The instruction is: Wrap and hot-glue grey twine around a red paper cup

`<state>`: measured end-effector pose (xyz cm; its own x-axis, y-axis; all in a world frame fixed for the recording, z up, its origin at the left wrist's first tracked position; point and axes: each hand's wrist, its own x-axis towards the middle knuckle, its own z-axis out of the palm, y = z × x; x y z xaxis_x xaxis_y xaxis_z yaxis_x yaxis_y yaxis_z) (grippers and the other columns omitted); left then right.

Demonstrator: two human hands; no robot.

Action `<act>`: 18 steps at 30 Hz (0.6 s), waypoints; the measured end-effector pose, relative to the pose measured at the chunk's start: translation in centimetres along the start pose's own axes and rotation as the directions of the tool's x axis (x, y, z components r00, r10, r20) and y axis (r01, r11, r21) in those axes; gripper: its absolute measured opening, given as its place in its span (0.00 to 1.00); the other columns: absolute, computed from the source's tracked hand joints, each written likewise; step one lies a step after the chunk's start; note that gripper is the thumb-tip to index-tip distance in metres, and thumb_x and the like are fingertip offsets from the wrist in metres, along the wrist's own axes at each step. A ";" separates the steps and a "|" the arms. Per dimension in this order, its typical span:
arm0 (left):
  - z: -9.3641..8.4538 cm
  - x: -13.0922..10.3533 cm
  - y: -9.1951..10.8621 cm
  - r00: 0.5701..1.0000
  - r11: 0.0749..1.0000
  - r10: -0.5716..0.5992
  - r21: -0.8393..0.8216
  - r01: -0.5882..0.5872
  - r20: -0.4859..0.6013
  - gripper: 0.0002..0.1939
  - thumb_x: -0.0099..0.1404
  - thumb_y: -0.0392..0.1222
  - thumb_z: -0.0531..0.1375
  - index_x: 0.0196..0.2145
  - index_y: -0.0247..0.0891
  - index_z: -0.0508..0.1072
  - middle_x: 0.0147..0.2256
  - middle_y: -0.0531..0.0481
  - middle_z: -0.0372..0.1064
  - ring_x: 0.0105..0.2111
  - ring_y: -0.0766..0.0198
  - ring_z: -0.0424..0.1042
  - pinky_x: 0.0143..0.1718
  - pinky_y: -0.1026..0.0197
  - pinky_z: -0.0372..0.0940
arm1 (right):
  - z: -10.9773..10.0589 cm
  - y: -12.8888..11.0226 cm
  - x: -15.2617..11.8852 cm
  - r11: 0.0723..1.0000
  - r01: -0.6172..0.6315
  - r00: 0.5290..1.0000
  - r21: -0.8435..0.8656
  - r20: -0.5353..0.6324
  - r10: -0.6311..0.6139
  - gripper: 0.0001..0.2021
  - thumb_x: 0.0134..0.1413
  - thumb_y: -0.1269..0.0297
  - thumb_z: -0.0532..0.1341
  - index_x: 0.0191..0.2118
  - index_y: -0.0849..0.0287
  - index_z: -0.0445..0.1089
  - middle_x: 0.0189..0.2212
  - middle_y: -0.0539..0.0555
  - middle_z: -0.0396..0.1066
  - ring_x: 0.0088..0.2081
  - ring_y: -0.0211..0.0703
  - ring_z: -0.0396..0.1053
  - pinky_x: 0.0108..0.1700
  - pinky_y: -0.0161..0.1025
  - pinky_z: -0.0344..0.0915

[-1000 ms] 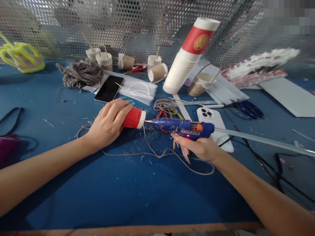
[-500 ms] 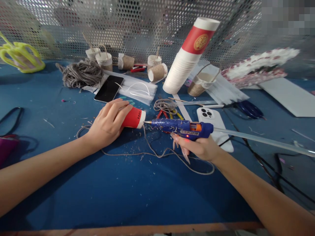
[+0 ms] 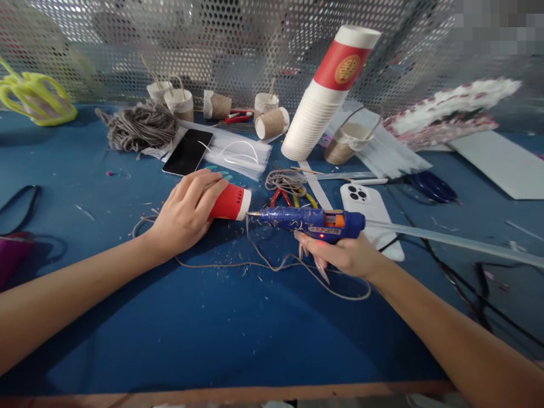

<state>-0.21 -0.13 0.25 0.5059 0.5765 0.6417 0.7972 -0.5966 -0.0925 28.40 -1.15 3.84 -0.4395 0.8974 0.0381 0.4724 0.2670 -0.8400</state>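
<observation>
Red paper cup lying on its side on blue tabletop, mid-scene, white base pointing right. Left hand wrapping over cup, fingers curled, pinning it down. Right hand gripping blue glue gun, finger at trigger, nozzle touching cup base. Loose twine trailing on near side of cup. Judging: gluing step underway; next move calling for steady bead, cup rotating slowly, twine pressing on before glue sets.

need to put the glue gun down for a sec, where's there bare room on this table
Bare blue table lies in front, between both forearms and the near edge. Another patch sits left of the left hand, below the twine bundle. It is crowded behind the red cup and glue gun: phones, scissors, cup stack.
</observation>
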 end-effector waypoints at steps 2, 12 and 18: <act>0.0 0.0 0.0 1.000 1.000 -0.002 -0.003 0.002 0.005 0.28 0.63 0.30 0.53 0.60 0.38 0.52 0.52 0.39 0.63 0.55 0.48 0.64 0.54 0.44 0.66 | -0.1 -0.1 0.0 1.000 -0.022 0.999 -0.015 0.034 0.023 0.10 0.46 0.64 0.60 0.17 0.54 0.68 0.07 0.44 0.62 0.10 0.37 0.62 0.16 0.36 0.62; 0.0 0.0 0.1 1.000 1.000 -0.011 -0.019 0.011 0.000 0.27 0.64 0.29 0.53 0.60 0.36 0.54 0.52 0.38 0.63 0.56 0.49 0.63 0.55 0.46 0.65 | 0.2 -0.3 -0.2 0.989 -0.138 0.989 -0.044 -0.061 0.135 0.18 0.46 0.59 0.60 0.11 0.54 0.59 0.07 0.46 0.61 0.14 0.39 0.66 0.25 0.39 0.68; -0.1 0.0 0.0 1.000 1.000 0.007 -0.023 -0.008 -0.012 0.27 0.63 0.29 0.53 0.60 0.35 0.55 0.52 0.38 0.64 0.55 0.49 0.63 0.54 0.46 0.66 | 0.1 0.7 0.4 1.000 -0.013 1.000 -0.016 0.013 0.013 0.13 0.45 0.60 0.59 0.15 0.54 0.66 0.06 0.45 0.59 0.11 0.38 0.61 0.18 0.37 0.62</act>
<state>-0.17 -0.16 0.33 0.5076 0.5653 0.6502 0.7855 -0.6138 -0.0795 28.52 -0.62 3.22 -0.4429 0.8963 0.0199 0.4900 0.2606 -0.8319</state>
